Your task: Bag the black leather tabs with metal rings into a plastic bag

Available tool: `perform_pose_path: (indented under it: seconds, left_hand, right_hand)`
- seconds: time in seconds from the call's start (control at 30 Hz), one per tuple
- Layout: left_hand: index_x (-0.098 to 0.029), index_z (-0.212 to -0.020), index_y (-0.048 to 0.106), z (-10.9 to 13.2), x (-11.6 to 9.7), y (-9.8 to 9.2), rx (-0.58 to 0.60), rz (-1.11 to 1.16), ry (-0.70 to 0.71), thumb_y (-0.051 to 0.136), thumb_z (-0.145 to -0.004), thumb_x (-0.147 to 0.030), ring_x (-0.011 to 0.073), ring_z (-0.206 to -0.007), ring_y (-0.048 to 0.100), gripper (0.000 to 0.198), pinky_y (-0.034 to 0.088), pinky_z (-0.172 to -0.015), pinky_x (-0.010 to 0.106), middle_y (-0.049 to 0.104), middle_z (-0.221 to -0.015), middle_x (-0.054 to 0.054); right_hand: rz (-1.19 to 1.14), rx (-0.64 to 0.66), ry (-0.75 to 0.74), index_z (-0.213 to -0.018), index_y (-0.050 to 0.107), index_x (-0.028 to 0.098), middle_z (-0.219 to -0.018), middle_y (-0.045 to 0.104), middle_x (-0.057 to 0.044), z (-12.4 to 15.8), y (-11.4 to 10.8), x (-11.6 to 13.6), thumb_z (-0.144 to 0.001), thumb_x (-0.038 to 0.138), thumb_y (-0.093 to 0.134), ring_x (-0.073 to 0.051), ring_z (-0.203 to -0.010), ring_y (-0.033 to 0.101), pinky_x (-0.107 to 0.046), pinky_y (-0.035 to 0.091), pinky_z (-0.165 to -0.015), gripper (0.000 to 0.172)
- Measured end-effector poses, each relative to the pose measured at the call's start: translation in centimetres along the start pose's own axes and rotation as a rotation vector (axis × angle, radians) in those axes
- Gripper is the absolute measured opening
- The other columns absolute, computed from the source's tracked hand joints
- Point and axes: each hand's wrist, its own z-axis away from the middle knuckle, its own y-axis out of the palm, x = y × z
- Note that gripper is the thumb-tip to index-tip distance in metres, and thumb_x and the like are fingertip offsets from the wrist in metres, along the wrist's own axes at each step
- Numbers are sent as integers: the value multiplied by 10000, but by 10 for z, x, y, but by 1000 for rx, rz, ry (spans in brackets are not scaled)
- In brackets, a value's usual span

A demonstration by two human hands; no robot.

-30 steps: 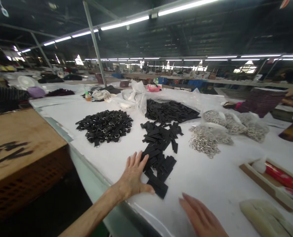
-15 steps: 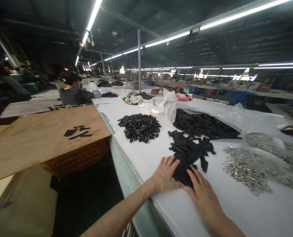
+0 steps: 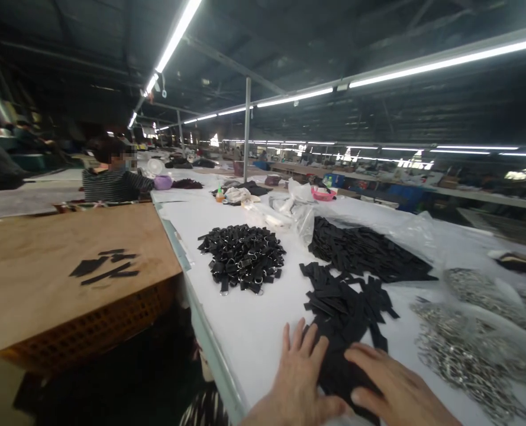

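Note:
Flat black fabric strips point(image 3: 340, 302) lie in a loose heap on the white table, and its near end runs between my hands. My left hand point(image 3: 300, 373) rests at the left side of the strips, fingers spread and pointing away from me. On the right side my right hand point(image 3: 391, 384) lies over the strips, fingers apart and slightly bent. Neither hand grips a strip. Left of the heap is a pile of short black loops with metal rings point(image 3: 245, 254).
A bigger mound of black strips point(image 3: 364, 248) lies behind, partly in clear plastic. Metal rings point(image 3: 462, 349) spill from bags at right. The table edge point(image 3: 218, 361) is on my left, beside a wooden board point(image 3: 125, 231) with several black strips. A person point(image 3: 112, 174) works further back.
The view has tilted up and shifted, so the table and piles appear lower. My hands have moved slightly apart and nearer to me, and black strips now show between them at the near end.

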Motion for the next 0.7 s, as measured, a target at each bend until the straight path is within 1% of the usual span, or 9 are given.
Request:
perform_pose_path:
  seconds: [0.07,0.1,0.2,0.27,0.37,0.47,0.53,0.6,0.7]
  left_hand:
    - [-193,-1281,501,-2,3,3,-23,-19,33,599,-641,-673,425,-1338,200,806,48,-1038,704,420,-1396,157]
    - [-189,-1239,540,-3,4,5,-33,-28,34,592,-657,-667,434,-1330,215,755,64,-1028,715,438,-1381,160]
    - [-179,-1098,638,-6,9,7,-53,-29,47,585,-695,-639,461,-1283,303,614,208,-988,726,488,-1335,173]
    - [-204,-1032,669,-5,18,-1,-49,-3,144,586,-733,-586,429,-1215,428,492,360,-947,665,561,-1260,157]
    - [-226,-978,675,1,47,-34,-130,2,253,579,-796,-436,326,-1086,570,293,470,-923,521,653,-1107,113]
    - [-194,-918,654,11,90,-76,-294,-31,70,528,-830,-277,257,-963,616,175,521,-849,399,665,-1019,103]
    - [-191,-846,639,15,119,-96,-299,12,7,486,-853,-249,217,-845,630,163,539,-749,331,671,-909,79]
    - [-198,-806,626,15,141,-104,-280,67,22,479,-871,-267,187,-791,623,175,531,-708,284,661,-840,53]
    - [-211,-811,622,12,157,-99,-329,84,95,514,-874,-317,162,-773,615,164,517,-700,235,657,-819,33]
  right_hand:
    - [-32,-45,41,-929,671,264,-917,697,-23,-23,-19,15,-782,243,468,-218,-855,638,-301,483,-741,251]
    - [-44,-71,61,-836,658,258,-776,685,-2,-38,-27,21,-820,254,447,-194,-743,630,-279,460,-668,211]
    - [-19,-154,98,-714,607,227,-621,611,24,-88,-40,31,-876,248,430,-150,-624,570,-236,370,-579,241]
    - [50,-173,117,-720,610,217,-641,607,20,-121,-41,31,-883,216,437,-144,-654,565,-228,338,-582,238]
    - [117,-151,135,-725,628,209,-682,619,6,-168,-38,25,-875,191,462,-151,-687,572,-238,319,-588,224]
    - [139,-122,157,-721,642,196,-738,643,-20,-213,-34,19,-861,170,492,-167,-743,591,-251,335,-607,207]
    - [149,-107,187,-750,650,183,-787,652,-37,-245,-32,16,-864,168,508,-173,-789,599,-259,368,-639,183]
    - [155,-96,239,-810,645,163,-835,647,-44,-279,-30,12,-886,213,526,-175,-812,601,-280,417,-688,150]
    - [156,-105,340,-937,616,143,-935,624,-48,-331,-25,6,-910,311,538,-182,-867,595,-355,472,-776,187]
